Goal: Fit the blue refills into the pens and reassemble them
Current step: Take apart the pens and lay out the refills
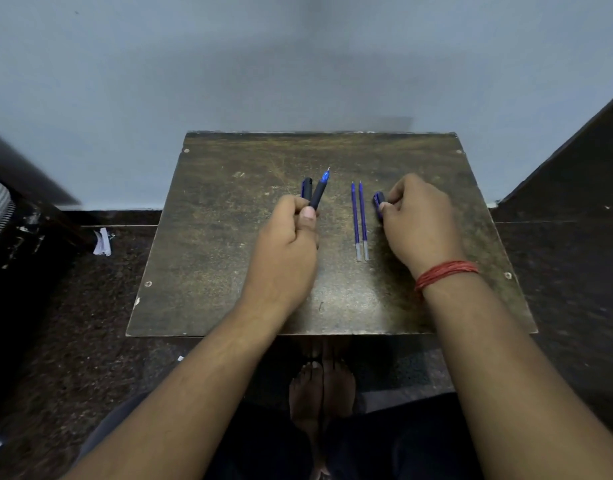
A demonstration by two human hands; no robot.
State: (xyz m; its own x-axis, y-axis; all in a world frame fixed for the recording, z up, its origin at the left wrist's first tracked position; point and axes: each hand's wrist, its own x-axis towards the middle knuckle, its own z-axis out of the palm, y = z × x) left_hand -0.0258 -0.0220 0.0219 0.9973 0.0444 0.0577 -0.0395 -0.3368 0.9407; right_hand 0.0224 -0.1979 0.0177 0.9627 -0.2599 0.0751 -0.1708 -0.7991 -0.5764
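a worn wooden board (229,271) fills the middle of the frame. left of centre, the left hand (286,244) is curled shut around a dark pen (318,192), tip pointing up-frame, with another dark piece (307,188) just beside it. right of centre, the right hand (419,223) pinches a small blue cap-like part (378,201) on the board. between the hands lie two blue refills (360,220), side by side. they look light, thin and bendy: best pinched mid-length.
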